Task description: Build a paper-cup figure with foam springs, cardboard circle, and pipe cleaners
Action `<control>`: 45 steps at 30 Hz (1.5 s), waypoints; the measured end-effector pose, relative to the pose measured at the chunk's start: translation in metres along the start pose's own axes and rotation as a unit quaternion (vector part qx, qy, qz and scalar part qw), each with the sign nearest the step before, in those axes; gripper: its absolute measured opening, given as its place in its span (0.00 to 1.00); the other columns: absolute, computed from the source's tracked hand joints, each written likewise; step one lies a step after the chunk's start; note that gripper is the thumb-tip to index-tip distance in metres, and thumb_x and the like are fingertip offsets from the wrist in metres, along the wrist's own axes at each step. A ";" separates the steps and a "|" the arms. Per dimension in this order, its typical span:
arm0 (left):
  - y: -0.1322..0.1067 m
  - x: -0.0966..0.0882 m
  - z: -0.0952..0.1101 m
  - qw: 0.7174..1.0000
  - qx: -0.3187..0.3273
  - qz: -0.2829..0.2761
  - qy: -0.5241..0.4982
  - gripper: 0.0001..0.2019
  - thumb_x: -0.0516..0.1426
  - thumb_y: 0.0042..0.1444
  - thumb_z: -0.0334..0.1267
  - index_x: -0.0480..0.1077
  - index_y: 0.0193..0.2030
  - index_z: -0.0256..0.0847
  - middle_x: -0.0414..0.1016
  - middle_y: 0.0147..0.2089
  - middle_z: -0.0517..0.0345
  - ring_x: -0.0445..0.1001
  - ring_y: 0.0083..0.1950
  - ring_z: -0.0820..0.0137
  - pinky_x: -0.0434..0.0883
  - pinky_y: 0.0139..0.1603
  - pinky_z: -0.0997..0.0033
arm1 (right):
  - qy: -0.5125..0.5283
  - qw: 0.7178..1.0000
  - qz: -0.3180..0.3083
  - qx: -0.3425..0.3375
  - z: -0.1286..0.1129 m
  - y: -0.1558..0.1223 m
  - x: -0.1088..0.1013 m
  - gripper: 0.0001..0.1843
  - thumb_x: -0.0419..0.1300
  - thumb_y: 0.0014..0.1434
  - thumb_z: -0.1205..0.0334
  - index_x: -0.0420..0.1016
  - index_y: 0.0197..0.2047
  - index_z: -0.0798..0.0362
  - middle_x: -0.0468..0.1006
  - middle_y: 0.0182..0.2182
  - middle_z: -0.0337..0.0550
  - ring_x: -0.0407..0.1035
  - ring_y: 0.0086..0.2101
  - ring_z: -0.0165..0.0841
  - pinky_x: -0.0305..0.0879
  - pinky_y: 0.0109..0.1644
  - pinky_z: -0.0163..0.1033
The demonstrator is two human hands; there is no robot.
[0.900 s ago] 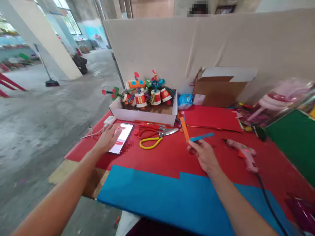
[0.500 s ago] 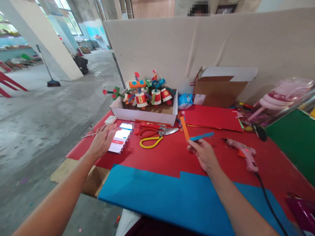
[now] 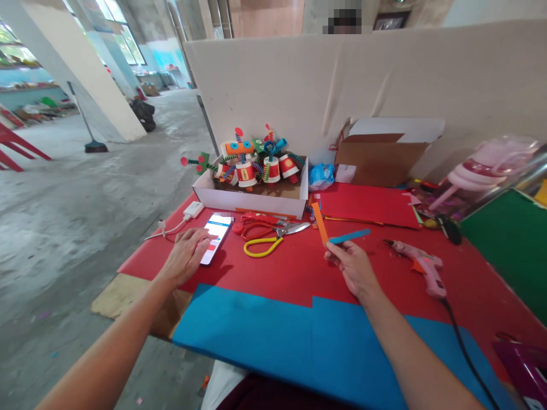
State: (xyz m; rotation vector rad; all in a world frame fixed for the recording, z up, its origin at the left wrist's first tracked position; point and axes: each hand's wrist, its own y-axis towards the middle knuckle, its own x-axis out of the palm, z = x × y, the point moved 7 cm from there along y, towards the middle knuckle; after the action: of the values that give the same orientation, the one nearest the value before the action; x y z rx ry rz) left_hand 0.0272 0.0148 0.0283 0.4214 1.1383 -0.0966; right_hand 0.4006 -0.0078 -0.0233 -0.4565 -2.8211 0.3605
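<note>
Here, right hand [image 3: 352, 267] pinches 2 strips [image 3: 350, 236]; left hand [image 3: 186, 259] touches 1 phone [image 3: 219, 228].

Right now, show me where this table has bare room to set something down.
Bare red table lies between the scissors, the right hand holding two strips and the blue sheet; the blue sheet between both arms is bare. Crowded: the left hand on the phone, the white box behind, the glue gun at right.

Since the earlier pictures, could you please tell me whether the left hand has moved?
Yes. The left hand has slid right onto the phone; its fingers now cover the screen's near end. The right hand keeps pinching the paper strips.
</note>
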 end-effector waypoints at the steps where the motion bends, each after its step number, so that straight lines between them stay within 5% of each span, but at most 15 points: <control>1: 0.000 0.001 0.000 1.000 0.001 -0.001 0.000 0.23 0.38 0.65 0.47 0.72 0.49 0.43 0.75 0.49 0.51 0.66 0.58 0.60 0.62 0.57 0.56 | -0.002 1.000 0.000 0.000 0.000 0.000 0.000 0.25 0.76 0.28 0.49 0.74 0.26 0.54 0.75 0.18 0.36 0.68 0.21 0.28 0.61 0.25 0.33; 12: -0.001 -0.007 0.009 1.000 0.009 0.018 -0.014 0.21 0.40 0.65 0.47 0.70 0.50 0.43 0.74 0.51 0.51 0.66 0.59 0.59 0.60 0.59 0.55 | 0.001 1.000 -0.002 0.002 0.000 0.000 0.001 0.25 0.76 0.27 0.49 0.74 0.25 0.54 0.75 0.18 0.36 0.68 0.21 0.28 0.61 0.26 0.33; 16: -0.007 -0.004 0.044 0.998 0.031 0.009 -0.051 0.19 0.40 0.66 0.45 0.69 0.47 0.42 0.73 0.52 0.50 0.66 0.58 0.60 0.60 0.58 0.55 | -0.002 1.000 -0.003 -0.003 0.000 0.001 0.000 0.24 0.76 0.28 0.49 0.73 0.25 0.54 0.75 0.18 0.36 0.68 0.21 0.28 0.61 0.26 0.33; 23: -0.029 0.035 0.116 0.981 0.105 -0.117 -0.110 0.14 0.43 0.65 0.42 0.67 0.43 0.42 0.74 0.45 0.50 0.68 0.48 0.61 0.62 0.54 0.55 | 0.004 1.000 -0.005 -0.011 -0.001 0.000 0.001 0.24 0.76 0.28 0.49 0.73 0.25 0.54 0.75 0.18 0.36 0.68 0.21 0.28 0.61 0.26 0.33; 32: -0.026 0.038 0.121 0.980 0.094 -0.132 -0.114 0.13 0.43 0.66 0.43 0.65 0.41 0.43 0.74 0.43 0.52 0.68 0.47 0.62 0.63 0.53 0.55 | -0.002 1.000 -0.011 -0.012 -0.001 0.001 0.002 0.24 0.76 0.29 0.49 0.73 0.25 0.54 0.75 0.17 0.36 0.68 0.21 0.28 0.60 0.25 0.33; 36: -0.013 0.040 0.128 0.972 0.062 -0.118 -0.195 0.11 0.47 0.64 0.43 0.65 0.37 0.43 0.75 0.41 0.52 0.69 0.46 0.63 0.65 0.51 0.58 | 0.000 1.000 -0.004 -0.012 -0.002 0.000 0.002 0.25 0.76 0.28 0.48 0.73 0.25 0.54 0.75 0.17 0.36 0.68 0.21 0.27 0.60 0.24 0.32; 40: 0.012 0.057 0.140 0.913 -0.050 -0.109 -0.390 0.07 0.54 0.58 0.42 0.64 0.33 0.42 0.76 0.43 0.51 0.73 0.44 0.65 0.70 0.42 0.66 | 0.014 0.999 -0.004 -0.036 -0.007 -0.001 0.004 0.24 0.76 0.29 0.49 0.73 0.25 0.53 0.74 0.18 0.35 0.69 0.21 0.28 0.62 0.25 0.33; 45: 0.048 0.090 0.172 0.771 -0.185 -0.086 -0.603 0.05 0.56 0.52 0.37 0.63 0.31 0.40 0.66 0.25 0.64 0.68 0.25 0.77 0.66 0.29 0.76 | 0.055 0.992 0.040 -0.108 -0.022 -0.001 -0.005 0.20 0.74 0.32 0.51 0.73 0.26 0.51 0.74 0.19 0.33 0.68 0.21 0.27 0.65 0.28 0.35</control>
State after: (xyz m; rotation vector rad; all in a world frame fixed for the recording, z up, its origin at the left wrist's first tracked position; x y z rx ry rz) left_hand 0.2270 0.0065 0.0217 -0.1451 -0.1152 -0.2537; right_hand 0.4108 -0.0057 -0.0039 -0.6151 -2.7505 0.0411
